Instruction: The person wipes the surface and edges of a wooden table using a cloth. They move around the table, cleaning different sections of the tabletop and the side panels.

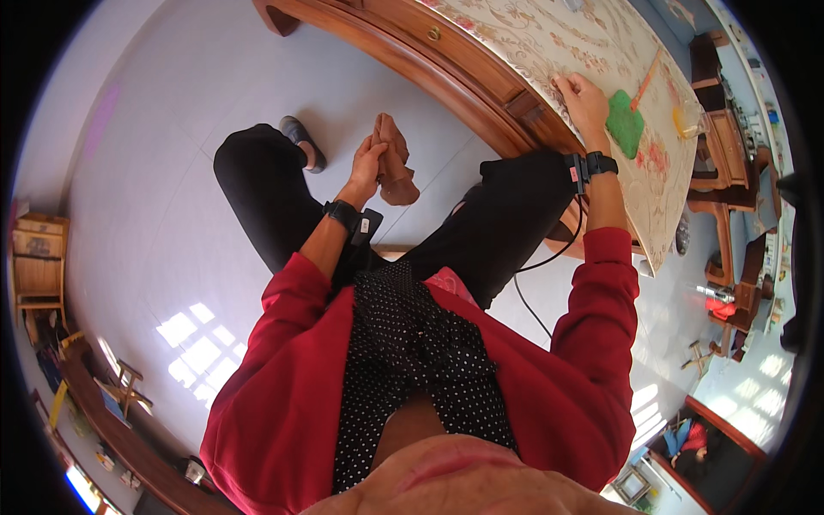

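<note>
My left hand [368,164] grips a folded brown cloth [396,168], which hangs over the floor between my knees. My right hand [582,100] rests at the near edge of a wooden table, on its floral tablecloth [547,42]. Its fingers are curled in and no object shows in them. Just beside that hand lies a flat green head with a thin orange handle, like a fly swatter [624,122]. Farther right on the cloth is a clear glass [692,121] with something yellow in it.
The table's wooden drawer front [444,48] runs close to my right knee. A black cable [547,264] hangs from the device at my right wrist. Wooden chairs [730,154] stand beyond the table. A small stool [125,386] is on the tiled floor at left.
</note>
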{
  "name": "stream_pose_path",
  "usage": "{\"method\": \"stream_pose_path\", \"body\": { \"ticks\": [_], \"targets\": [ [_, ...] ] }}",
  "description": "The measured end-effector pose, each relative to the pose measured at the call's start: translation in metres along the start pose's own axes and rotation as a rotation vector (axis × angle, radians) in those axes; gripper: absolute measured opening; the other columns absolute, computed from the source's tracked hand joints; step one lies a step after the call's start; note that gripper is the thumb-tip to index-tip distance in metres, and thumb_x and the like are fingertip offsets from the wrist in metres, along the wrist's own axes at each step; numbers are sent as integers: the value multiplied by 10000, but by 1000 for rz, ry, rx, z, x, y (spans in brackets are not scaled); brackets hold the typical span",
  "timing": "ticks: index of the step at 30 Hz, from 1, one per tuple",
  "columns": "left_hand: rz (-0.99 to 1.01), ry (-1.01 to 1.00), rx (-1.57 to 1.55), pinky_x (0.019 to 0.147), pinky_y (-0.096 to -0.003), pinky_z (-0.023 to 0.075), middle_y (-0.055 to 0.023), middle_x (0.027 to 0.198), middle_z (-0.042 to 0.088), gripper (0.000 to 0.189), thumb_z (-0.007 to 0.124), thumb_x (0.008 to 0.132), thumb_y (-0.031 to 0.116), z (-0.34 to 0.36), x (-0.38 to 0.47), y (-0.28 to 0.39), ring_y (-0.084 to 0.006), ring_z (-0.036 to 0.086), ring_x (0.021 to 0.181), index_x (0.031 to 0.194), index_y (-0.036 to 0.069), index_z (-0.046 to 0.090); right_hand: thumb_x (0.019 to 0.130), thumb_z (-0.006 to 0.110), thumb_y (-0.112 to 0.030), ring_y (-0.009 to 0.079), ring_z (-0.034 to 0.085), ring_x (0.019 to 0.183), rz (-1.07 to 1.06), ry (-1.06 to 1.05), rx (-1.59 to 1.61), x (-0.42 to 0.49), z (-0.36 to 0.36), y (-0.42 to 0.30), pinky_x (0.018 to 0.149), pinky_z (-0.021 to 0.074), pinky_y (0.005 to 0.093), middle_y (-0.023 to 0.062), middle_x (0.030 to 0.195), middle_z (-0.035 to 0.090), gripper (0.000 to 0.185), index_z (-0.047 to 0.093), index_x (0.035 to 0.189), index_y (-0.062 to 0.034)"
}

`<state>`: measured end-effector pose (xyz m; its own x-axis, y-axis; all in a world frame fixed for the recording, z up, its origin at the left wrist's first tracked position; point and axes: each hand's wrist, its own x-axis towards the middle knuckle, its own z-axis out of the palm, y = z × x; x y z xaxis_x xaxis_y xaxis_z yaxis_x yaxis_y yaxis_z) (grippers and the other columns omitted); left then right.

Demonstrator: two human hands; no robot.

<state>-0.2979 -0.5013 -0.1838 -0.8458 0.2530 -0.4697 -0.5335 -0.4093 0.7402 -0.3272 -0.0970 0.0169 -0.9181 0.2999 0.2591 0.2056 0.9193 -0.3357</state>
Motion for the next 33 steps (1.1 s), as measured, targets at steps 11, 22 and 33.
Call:
{"method": "stream_pose_path", "body": {
  "ticks": [11,22,33],
  "targets": [
    [456,30,-154,966,-364,486,-122,1261,598,464,581,921,53,78,126,83,-243,566,1159,1374,18,488,925,637,-458,217,592,576,51,15,118,-4,-1,-7,583,448,362,72,636,624,397,718,811,-86],
    [710,-254,-509,419,-283,372,-30,625,474,368,459,1060,170,73,222,220,-147,417,473,1404,46,505,935,675,-372,127,530,538,18,45,158,-6,-3,-13,546,418,305,41,602,605,331,737,786,-83],
    [723,111,-228,541,-333,575,-75,1074,609,398,616,984,133,93,217,223,-192,631,837,1353,156,470,938,660,-384,135,562,552,-21,35,183,-6,-5,-11,565,436,313,53,636,641,335,731,804,-86]
  ]
}}
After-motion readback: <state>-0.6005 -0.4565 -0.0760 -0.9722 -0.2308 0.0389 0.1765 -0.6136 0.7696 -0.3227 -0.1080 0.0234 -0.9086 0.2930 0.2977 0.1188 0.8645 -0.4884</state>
